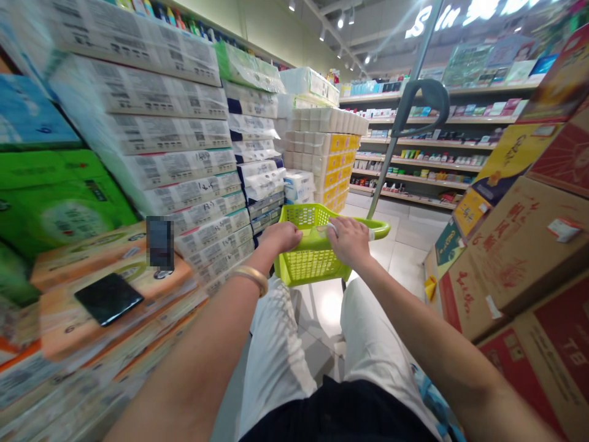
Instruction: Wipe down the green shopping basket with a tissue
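Here, left hand and right hand each grip the near rim of the green basket; tissue packs stacked left.

Tissue stacks crowd left, cartons right; floor lane open past basket.

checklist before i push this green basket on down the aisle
1. Left hand on green basket rim: ok, fingers curled over it.
2. Right hand grip: cannot tell; it is on the rim, something pale beneath.
3. Pull handle: not ok, upright, unheld.
4. Floor ahead: ok, bare tiles.
5. Black phone: not ok, lying on orange packs to the left.
6. Cardboard boxes on the right: ok, apart from the basket.
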`<state>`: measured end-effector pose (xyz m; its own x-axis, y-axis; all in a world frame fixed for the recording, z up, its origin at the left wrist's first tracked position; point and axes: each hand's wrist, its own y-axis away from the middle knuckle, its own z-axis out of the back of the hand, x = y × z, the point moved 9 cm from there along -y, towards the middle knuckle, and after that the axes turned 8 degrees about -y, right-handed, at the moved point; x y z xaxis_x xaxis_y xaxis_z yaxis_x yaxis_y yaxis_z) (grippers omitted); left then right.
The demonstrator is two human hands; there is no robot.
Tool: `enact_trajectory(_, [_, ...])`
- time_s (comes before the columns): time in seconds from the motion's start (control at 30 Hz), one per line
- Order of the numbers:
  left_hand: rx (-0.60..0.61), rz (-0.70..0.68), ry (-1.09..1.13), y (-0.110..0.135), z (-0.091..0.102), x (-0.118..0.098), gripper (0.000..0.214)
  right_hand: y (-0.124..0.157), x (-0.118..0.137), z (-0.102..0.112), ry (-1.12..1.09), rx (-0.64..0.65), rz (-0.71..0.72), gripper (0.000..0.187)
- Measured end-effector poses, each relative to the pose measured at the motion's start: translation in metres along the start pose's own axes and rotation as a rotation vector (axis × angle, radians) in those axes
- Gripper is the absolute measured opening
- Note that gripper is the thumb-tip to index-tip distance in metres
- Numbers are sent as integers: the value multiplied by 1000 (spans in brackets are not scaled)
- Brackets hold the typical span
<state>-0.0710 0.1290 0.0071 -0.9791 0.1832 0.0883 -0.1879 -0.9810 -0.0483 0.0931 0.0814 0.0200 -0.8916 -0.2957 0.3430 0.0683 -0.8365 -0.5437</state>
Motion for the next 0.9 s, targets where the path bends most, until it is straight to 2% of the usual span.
enact_trajectory(0.13, [-3,-10,-6,3,1,-1,42,8,56,-14,3,63,205,46])
enact_trajectory(0.23, [-26,-12,-7,4,4,0,42,13,67,-16,-22,84,282,44])
enact_trajectory(0.33, [-43,-21,6,5,5,-1,42,13,43,-9,-28,57,258,41])
enact_trajectory(0.47, [-48,-15,23,5,4,-4,40,7,-25,7,-8,-42,35,41])
enact_trajectory(0.53, [-45,-14,27,4,4,-6,40,5,-49,12,-15,-83,-30,44])
enact_trajectory(0.63, [-43,-11,30,3,4,-8,41,3,-61,14,-21,-131,-100,46])
enact_trajectory(0.73, [-40,1,24,3,4,-7,41,4,-38,8,-14,-123,-94,44])
enact_trajectory(0.9, [-35,-9,1,5,4,-5,41,9,40,-13,-6,-1,180,43])
